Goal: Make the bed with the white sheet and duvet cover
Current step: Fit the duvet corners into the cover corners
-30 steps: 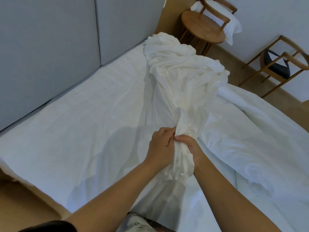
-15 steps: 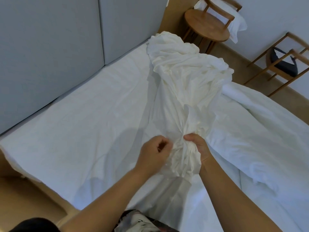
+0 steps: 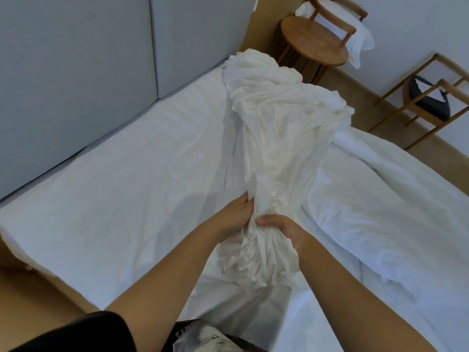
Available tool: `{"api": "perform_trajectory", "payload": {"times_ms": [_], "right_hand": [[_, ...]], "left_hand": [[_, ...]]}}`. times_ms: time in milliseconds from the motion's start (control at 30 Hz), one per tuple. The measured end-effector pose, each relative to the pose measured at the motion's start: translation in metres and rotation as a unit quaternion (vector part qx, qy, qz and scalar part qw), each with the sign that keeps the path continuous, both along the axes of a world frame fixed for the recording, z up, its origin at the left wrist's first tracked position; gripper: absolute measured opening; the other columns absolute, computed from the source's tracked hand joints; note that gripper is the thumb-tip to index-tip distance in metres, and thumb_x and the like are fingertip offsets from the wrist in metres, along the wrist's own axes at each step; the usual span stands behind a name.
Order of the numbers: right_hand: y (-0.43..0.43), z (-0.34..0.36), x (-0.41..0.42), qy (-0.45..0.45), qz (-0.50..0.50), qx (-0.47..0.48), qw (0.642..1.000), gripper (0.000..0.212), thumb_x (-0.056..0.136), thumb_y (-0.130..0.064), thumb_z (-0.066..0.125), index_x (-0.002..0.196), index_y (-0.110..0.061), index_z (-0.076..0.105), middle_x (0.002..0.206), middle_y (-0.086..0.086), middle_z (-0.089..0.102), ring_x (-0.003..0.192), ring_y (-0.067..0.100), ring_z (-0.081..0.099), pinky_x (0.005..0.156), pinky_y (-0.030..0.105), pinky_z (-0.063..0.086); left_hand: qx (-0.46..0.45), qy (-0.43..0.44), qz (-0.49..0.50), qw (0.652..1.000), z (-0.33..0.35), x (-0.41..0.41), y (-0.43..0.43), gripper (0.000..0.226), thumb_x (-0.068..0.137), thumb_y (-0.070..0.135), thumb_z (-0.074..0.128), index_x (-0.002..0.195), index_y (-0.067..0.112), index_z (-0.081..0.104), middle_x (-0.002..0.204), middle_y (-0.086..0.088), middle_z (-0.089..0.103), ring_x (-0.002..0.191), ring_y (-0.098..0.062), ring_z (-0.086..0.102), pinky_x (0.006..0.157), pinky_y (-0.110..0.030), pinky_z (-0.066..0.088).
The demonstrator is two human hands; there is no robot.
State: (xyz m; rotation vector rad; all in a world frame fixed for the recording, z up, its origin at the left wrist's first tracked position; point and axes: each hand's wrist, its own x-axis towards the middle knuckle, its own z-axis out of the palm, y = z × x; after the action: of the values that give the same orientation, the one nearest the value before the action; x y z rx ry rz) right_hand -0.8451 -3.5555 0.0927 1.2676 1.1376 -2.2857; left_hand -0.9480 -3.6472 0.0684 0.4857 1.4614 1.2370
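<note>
1. our left hand [image 3: 234,219] and right hand [image 3: 286,231] curl their fingers tight round the bunched duvet cover [image 3: 279,128].
2. the cover runs from our hands toward 12 o'clock, over the white sheet [image 3: 121,199].
3. a wooden chair [image 3: 314,41] stands at 1 o'clock.

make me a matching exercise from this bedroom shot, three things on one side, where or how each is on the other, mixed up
1 bunched duvet cover
2 white sheet
3 dark bag

a spread out flat
b on the wooden chair at right
c gripped by the left hand and right hand

Pairs: 1-c, 2-a, 3-b
</note>
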Motion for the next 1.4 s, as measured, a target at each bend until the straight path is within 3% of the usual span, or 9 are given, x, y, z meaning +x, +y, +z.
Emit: {"api": "perform_trajectory", "payload": {"times_ms": [167,367,500,800,933,1033,1200,1300,1400], "right_hand": [[-0.003,-0.007,-0.002,0.021,0.005,-0.021,1.000,0.065,0.019,-0.011,0.094,0.080,-0.002,0.075,0.083,0.018,0.069,0.078,0.031,0.068,0.081,0.045,0.048],[0.007,0.001,0.005,0.059,-0.029,-0.070,0.995,0.075,0.032,-0.003,0.089,0.104,0.000,0.070,0.101,0.020,0.067,0.093,0.035,0.066,0.086,0.045,0.054],[0.007,-0.009,0.012,0.021,-0.036,-0.045,0.998,0.077,0.024,-0.008,0.092,0.097,0.001,0.069,0.096,0.022,0.066,0.090,0.037,0.064,0.091,0.048,0.047],[0.005,-0.005,0.031,0.094,-0.168,-0.010,0.981,0.068,0.010,-0.014,0.092,0.076,-0.006,0.077,0.077,0.015,0.070,0.068,0.030,0.069,0.062,0.037,0.057],[-0.014,-0.010,0.026,0.123,-0.218,-0.033,0.968,0.063,0.012,-0.010,0.090,0.073,-0.005,0.075,0.073,0.015,0.069,0.065,0.030,0.068,0.061,0.038,0.057],[-0.029,-0.010,0.025,0.090,-0.183,-0.035,0.978,0.054,0.018,-0.005,0.083,0.071,0.000,0.073,0.072,0.018,0.069,0.064,0.031,0.069,0.057,0.037,0.057],[-0.009,0.017,0.021,-0.030,-0.033,0.072,0.996,0.040,0.058,-0.004,0.076,0.096,-0.005,0.066,0.083,0.016,0.071,0.077,0.032,0.068,0.071,0.037,0.055],[-0.008,0.017,0.017,-0.071,0.041,0.262,0.962,0.010,0.079,0.000,0.063,0.080,-0.009,0.066,0.072,0.005,0.068,0.073,0.023,0.065,0.071,0.033,0.054],[-0.018,-0.011,0.024,-0.135,0.171,0.449,0.867,0.015,0.095,-0.009,0.047,0.083,-0.012,0.056,0.075,-0.003,0.057,0.085,0.021,0.061,0.080,0.034,0.048]], "left_hand": [[-0.002,0.016,-0.010,1.000,-0.004,-0.005,0.004,0.053,0.096,0.054,0.038,0.144,0.034,0.034,0.141,0.006,0.047,0.122,-0.015,0.050,0.103,-0.034,0.041],[-0.052,-0.282,0.198,0.937,-0.019,-0.003,0.002,0.044,0.094,0.058,0.036,0.098,0.021,0.060,0.100,-0.007,0.066,0.093,-0.024,0.063,0.088,-0.037,0.050],[-0.151,-0.315,0.121,0.929,-0.041,0.017,-0.005,0.037,0.091,0.038,0.059,0.105,0.004,0.065,0.112,-0.019,0.066,0.101,-0.031,0.064,0.093,-0.040,0.050],[-0.046,-0.384,0.325,0.863,-0.028,0.019,-0.001,0.023,0.097,0.018,0.048,0.094,0.000,0.063,0.085,-0.014,0.070,0.077,-0.024,0.067,0.069,-0.037,0.054],[-0.148,-0.227,0.262,0.926,-0.046,0.029,-0.011,0.024,0.095,0.020,0.051,0.101,0.000,0.064,0.094,-0.013,0.067,0.080,-0.024,0.063,0.064,-0.022,0.053],[-0.192,-0.099,0.148,0.965,-0.056,0.027,-0.020,0.020,0.098,0.021,0.044,0.100,0.003,0.052,0.097,-0.013,0.058,0.086,-0.027,0.056,0.081,-0.037,0.053],[-0.228,0.240,0.119,0.936,-0.035,0.012,-0.027,0.032,0.094,0.025,0.051,0.121,0.009,0.046,0.114,-0.007,0.053,0.098,-0.023,0.056,0.078,-0.028,0.041],[-0.158,0.150,0.104,0.970,-0.002,0.023,-0.016,0.036,0.093,0.044,0.051,0.107,0.011,0.057,0.106,-0.005,0.061,0.087,-0.016,0.058,0.077,-0.029,0.045],[-0.174,-0.011,-0.032,0.984,0.010,0.050,0.010,0.065,0.079,0.061,0.061,0.114,0.006,0.057,0.110,-0.008,0.064,0.098,-0.019,0.061,0.078,-0.028,0.049]]}}
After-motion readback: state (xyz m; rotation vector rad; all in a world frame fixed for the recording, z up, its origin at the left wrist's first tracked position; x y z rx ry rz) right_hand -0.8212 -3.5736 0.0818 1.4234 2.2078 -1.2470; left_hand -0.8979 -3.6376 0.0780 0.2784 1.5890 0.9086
